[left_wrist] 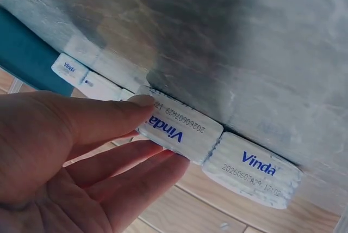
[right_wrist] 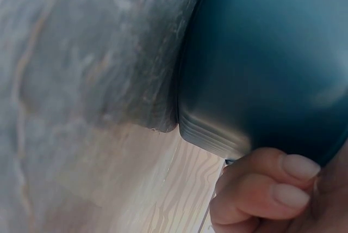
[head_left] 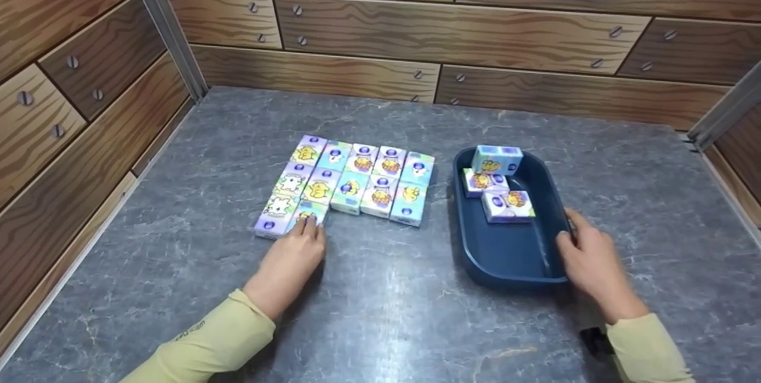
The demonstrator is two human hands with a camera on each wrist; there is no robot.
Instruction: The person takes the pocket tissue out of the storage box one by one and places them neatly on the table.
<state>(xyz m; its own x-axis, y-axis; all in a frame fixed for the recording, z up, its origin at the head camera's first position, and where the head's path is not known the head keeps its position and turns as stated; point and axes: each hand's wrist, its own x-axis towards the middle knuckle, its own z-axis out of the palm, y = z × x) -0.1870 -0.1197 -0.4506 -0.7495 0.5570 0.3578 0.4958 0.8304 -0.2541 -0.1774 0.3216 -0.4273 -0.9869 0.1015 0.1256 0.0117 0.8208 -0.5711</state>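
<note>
Several small tissue packs with cartoon animals lie close together in rows on the table. My left hand (head_left: 297,255) pinches the front pack of the second column (head_left: 308,214). In the left wrist view the thumb lies against the end of this Vinda pack (left_wrist: 179,129), and a neighbouring pack (left_wrist: 255,170) sits beside it. To the right is a dark blue tray (head_left: 499,258). My right hand (head_left: 594,258) grips its right rim; the right wrist view shows curled fingers against the tray's wall (right_wrist: 261,69). Inside, toward the back, one pack (head_left: 497,160) stands on edge near two flat packs (head_left: 509,206).
The grey marbled table (head_left: 380,288) lies under everything. Wood-patterned panels (head_left: 357,26) rise behind it and on the left, with metal corner posts (head_left: 172,26) between panels. A strip of tabletop separates the packs from the tray.
</note>
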